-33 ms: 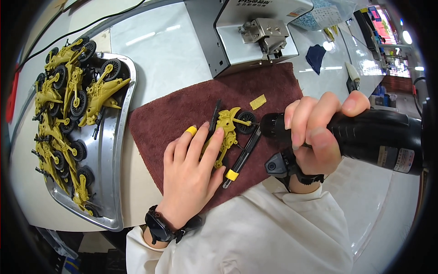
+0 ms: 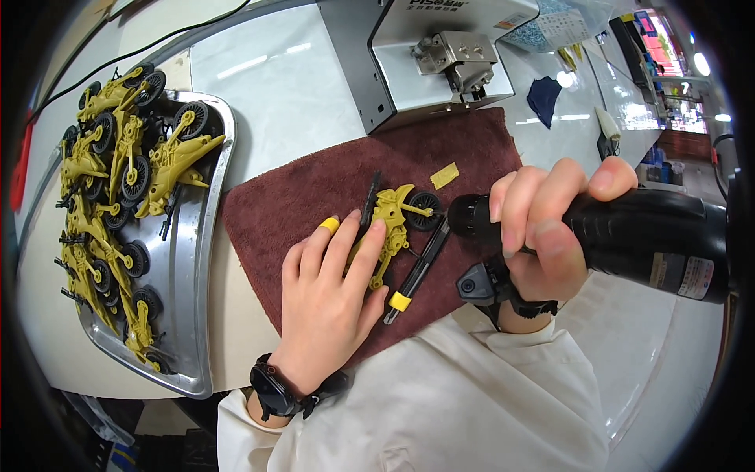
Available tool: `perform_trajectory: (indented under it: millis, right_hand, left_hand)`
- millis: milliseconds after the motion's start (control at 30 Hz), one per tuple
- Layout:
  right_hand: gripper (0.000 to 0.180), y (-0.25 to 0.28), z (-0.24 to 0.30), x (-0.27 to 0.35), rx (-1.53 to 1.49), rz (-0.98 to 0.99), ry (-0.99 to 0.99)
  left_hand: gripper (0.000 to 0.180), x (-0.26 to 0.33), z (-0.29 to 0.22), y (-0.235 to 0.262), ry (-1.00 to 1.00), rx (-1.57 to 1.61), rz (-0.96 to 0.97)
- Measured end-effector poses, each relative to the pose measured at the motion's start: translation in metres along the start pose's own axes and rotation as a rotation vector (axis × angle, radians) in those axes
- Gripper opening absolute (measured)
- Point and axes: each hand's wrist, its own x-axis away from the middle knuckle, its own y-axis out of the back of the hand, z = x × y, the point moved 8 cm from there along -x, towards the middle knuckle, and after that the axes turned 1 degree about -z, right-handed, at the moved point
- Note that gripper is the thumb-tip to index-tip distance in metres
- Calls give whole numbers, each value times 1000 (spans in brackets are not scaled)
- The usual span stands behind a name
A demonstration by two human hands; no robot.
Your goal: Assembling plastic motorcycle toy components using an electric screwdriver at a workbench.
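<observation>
A yellow toy motorcycle [image 2: 391, 211] with a black spoked wheel [image 2: 425, 206] lies on a brown towel. My left hand [image 2: 321, 279] holds it down, fingertips on its body and beside a black bar [image 2: 370, 200]; one finger wears a yellow band. Wrapped in my right hand [image 2: 546, 224] is a black electric screwdriver [image 2: 629, 228], its front end close to the wheel. Whether the bit touches the toy, I cannot tell. A slim black tool [image 2: 425, 263] with a yellow band lies just right of the toy.
Several similar toy motorcycles [image 2: 130, 177] crowd a metal tray [image 2: 206, 315] on the left. Behind the towel [image 2: 275, 212] stands a grey machine [image 2: 354, 63]. A yellow tape piece [image 2: 445, 175] lies on the towel. Farther right are a dark blue cloth [image 2: 544, 101] and a plastic bag of blue bits [image 2: 550, 27].
</observation>
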Motion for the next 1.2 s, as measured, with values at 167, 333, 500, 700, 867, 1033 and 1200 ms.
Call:
perform_trajectory:
  millis: [167,333,500,700,867,1033,1200]
  right_hand:
    - [67,4,3,-2,3,128,7]
    - [98,-6,1,-12,-133,287,-230]
    - [94,1,4,-13,-151,378,-233]
    - [61,0,7,-20,-215,528,-253]
    - [54,-1,9,-20,-202,441,-268]
    - [57,-1,9,-21,-221,478,-259]
    - [58,-8,11,-19,-99,381,-186]
  left_hand:
    - [70,0,-1,2,9,4,-1]
    - [70,0,-2,3,5,1,2]
    - [67,-1,-2,3,1,-8,-29]
    - [66,-2,2,3,-7,33,-44]
    - [66,-4,3,3,-15,49,-40]
    - [66,-4,5,4,-18,62,-47]
    - [69,-5,5,4,-14,72,-44]
